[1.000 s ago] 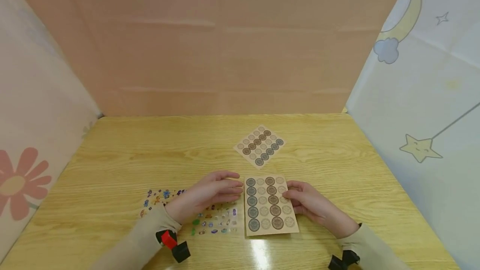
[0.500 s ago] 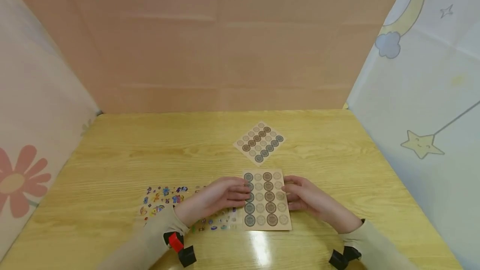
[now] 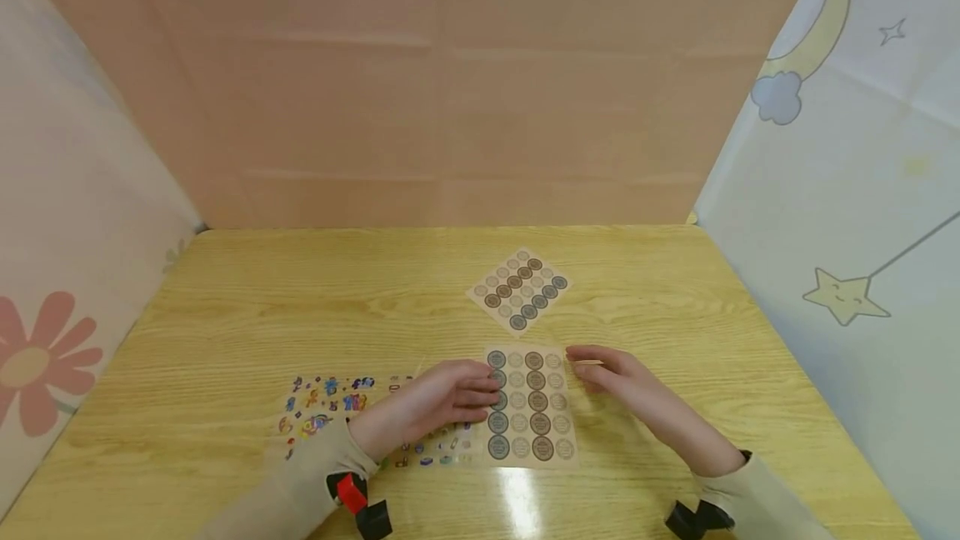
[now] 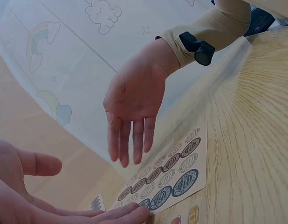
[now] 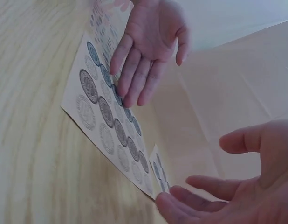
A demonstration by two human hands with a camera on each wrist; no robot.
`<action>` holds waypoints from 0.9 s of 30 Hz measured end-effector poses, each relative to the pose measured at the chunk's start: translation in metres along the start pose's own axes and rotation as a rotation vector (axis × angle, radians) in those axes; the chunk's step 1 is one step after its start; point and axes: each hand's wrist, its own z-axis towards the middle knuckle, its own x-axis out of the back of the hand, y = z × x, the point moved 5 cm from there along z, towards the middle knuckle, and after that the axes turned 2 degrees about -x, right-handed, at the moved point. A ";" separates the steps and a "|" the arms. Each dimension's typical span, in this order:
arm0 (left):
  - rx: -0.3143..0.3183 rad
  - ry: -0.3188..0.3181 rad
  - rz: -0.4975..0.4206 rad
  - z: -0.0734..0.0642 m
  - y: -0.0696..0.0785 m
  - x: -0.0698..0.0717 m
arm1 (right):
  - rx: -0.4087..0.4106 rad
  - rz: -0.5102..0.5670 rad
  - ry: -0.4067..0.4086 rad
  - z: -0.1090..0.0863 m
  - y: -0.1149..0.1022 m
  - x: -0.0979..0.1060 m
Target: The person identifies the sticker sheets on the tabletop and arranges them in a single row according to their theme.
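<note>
A tan sheet of round stamp-like stickers (image 3: 555, 423) lies flat on the table in the middle of the head view. Fingertips of my left hand (image 3: 442, 398) rest over its left edge, the fingers nearly straight. My right hand (image 3: 622, 377) hovers at the upper right corner of that sheet, thumb and fingers apart, holding nothing. The right wrist view shows its relaxed fingers (image 5: 204, 186) near the sheet's corner. Beneath the left forearm is a clear sheet with small colourful stickers (image 3: 330, 407), partly hidden by hand and sleeve.
Farther back on the wooden table (image 3: 300, 298) lies a second tan sheet of round stickers (image 3: 521, 290), turned diagonally. A plain backdrop (image 3: 450, 107) closes off the rear, and printed cloth walls (image 3: 847, 190) flank both sides.
The sheet of round stickers, held by the right hand and slightly raised at first, now lies flat. My left hand moved right onto its edge; my right hand let go and lifted away.
</note>
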 end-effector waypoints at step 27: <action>0.004 0.003 -0.023 -0.004 -0.003 -0.001 | 0.046 0.165 -0.124 0.005 0.005 -0.012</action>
